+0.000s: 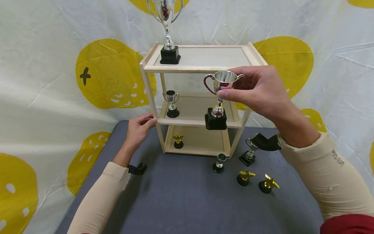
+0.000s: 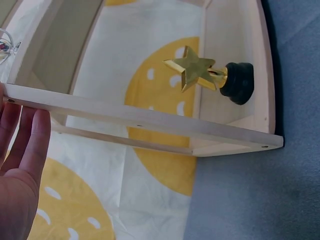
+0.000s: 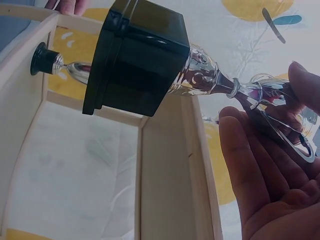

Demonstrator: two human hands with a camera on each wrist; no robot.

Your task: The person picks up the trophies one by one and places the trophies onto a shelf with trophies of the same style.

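Observation:
My right hand pinches a silver trophy cup by its bowl, thumb in front. The cup is upright in front of the wooden shelf, between its top and middle boards. In the right wrist view, its black square base points toward the shelf. My left hand holds the shelf's left front post; in the left wrist view several fingers lie against that post. On the middle board, at the left, stands a small silver trophy cup. A gold star trophy stands on the bottom board.
A tall silver trophy stands at the top board's left end. On the grey table, right of centre, are a small silver cup, another silver cup and two gold star trophies. A patterned cloth hangs behind.

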